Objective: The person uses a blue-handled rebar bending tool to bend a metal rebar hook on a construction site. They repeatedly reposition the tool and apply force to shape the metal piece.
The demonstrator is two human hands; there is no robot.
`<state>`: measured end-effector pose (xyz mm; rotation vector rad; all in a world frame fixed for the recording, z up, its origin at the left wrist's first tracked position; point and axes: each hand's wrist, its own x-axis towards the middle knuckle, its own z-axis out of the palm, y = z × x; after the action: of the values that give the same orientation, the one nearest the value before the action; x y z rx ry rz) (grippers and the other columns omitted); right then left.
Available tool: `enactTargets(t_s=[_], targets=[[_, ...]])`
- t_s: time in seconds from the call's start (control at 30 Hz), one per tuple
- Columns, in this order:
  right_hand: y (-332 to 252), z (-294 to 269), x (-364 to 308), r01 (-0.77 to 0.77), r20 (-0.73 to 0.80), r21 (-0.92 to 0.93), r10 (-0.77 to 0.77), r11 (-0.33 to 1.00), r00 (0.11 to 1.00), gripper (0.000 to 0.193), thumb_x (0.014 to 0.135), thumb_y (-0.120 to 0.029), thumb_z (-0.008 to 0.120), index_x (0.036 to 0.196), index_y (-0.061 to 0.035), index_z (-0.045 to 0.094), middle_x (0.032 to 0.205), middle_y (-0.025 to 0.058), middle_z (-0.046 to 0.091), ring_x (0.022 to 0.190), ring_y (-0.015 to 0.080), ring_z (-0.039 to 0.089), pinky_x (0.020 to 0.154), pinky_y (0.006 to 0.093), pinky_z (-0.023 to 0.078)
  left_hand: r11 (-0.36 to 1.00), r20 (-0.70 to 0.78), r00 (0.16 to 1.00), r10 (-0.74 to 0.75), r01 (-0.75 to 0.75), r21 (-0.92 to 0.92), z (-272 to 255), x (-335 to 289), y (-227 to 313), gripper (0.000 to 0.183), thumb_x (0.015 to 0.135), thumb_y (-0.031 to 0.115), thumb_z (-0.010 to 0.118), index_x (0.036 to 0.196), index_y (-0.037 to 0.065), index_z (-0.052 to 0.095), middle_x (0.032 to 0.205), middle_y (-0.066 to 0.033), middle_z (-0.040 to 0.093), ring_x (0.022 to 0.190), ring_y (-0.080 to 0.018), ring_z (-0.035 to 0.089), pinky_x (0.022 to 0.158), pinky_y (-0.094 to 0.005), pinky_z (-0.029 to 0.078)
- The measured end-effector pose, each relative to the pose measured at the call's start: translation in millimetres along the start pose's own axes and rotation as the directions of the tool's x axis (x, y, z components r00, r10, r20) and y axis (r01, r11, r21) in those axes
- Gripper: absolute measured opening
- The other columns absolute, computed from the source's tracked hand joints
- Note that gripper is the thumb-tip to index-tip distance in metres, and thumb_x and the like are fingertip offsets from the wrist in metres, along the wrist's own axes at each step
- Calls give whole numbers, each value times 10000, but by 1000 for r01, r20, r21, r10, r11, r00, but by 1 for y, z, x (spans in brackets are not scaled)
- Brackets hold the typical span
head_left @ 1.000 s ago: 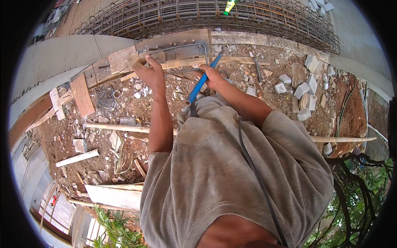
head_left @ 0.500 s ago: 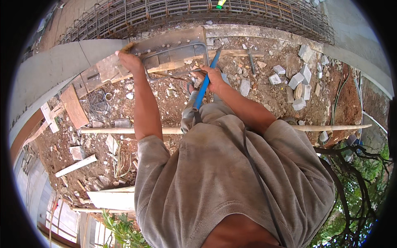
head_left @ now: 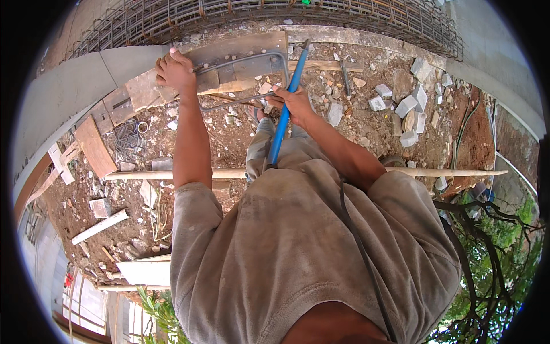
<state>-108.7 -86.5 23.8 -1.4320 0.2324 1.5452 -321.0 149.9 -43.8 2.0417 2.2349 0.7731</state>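
Observation:
My left hand [head_left: 176, 71] is at the near edge of the grey concrete, its fingers curled. Anything inside those fingers is hidden. Beside it runs a bent steel rod [head_left: 252, 55], shaped into a long rectangle with rounded corners. My right hand [head_left: 296, 105] closes around a blue pipe [head_left: 283, 124] with a dark narrow far end. The pipe slants from near my waist up past the rod's right side. The right thumb and fingers are close to the rod's lower side; whether they touch it I cannot tell.
Wooden boards [head_left: 255, 43] lie beyond the rod, with a rebar cage [head_left: 240, 12] behind. Concrete chunks [head_left: 413, 106] are scattered at right. A pole [head_left: 447, 172] crosses the rubble behind me. Wire coils [head_left: 129, 140] lie at left; branches [head_left: 481, 229] stand at lower right.
My left hand has moved slightly up and left, its fingers now curled; a brownish piece seen at its fingertips no longer shows. The pipe has tilted slightly and the rod has shifted a little.

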Motion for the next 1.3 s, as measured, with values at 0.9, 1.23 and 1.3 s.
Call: enactTargets(t_s=[0.9, 1.23, 1.3], targets=[[-182, 26, -198, -396, -412, -453, 206, 798, 887, 338, 1032, -353, 512, 1244, -90, 509, 709, -40, 492, 424, 7, 422, 308, 167, 345, 974, -53, 981, -185, 176, -139, -15, 2, 24, 668, 1055, 444, 263, 733, 85, 724, 811, -102, 714, 793, -318, 627, 862, -446, 362], [-177, 101, -157, -549, -385, -563, 392, 617, 835, 276, 1001, -269, 562, 1181, -73, 490, 724, -17, 503, 453, 37, 423, 341, 209, 364, 991, -224, 967, -120, 104, -86, 5, 3, 16, 571, 1025, 456, 367, 851, 79, 759, 955, -81, 736, 1024, -250, 622, 997, -485, 324], [-181, 110, -154, -532, -381, -660, 374, 531, 846, 234, 989, -237, 566, 1136, -65, 504, 725, -18, 503, 461, 38, 429, 353, 208, 371, 991, -226, 966, -125, 112, -70, 4, 3, 18, 564, 1022, 451, 376, 837, 82, 760, 946, -76, 736, 1029, -245, 621, 1002, -487, 323]])
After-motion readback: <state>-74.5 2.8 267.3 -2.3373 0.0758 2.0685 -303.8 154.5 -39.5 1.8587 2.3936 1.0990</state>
